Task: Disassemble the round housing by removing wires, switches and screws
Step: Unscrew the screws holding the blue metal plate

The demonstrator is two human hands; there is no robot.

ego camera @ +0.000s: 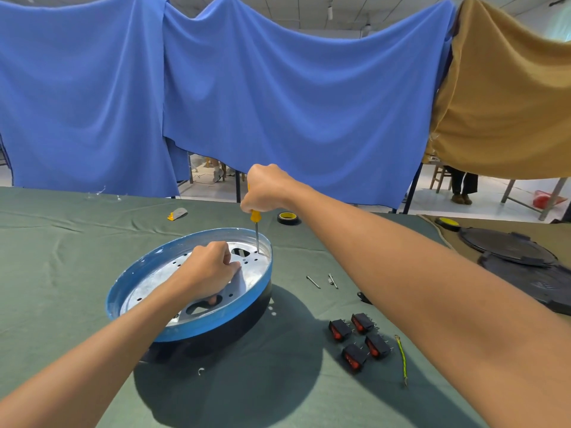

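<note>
Four black rocker switches (377, 345) and a yellow-green wire (401, 356) lie near right on green cloth (61, 273). Left of them, the left hand (210, 270), fingers curled, grips the round housing (197, 330) by its metal plate. Farther, the right hand (265, 188) is fisted round a yellow screwdriver (255, 217), tip on that plate.

A single wide-angle view looks out from the person's head, facing forward and down across the bench (77, 257). The round housing (222, 325) lies close, within arm's reach, below centre and slightly left, seen from above at a slant. Beyond the housing, a blue drape (278, 103) fills the upper frame.
</note>
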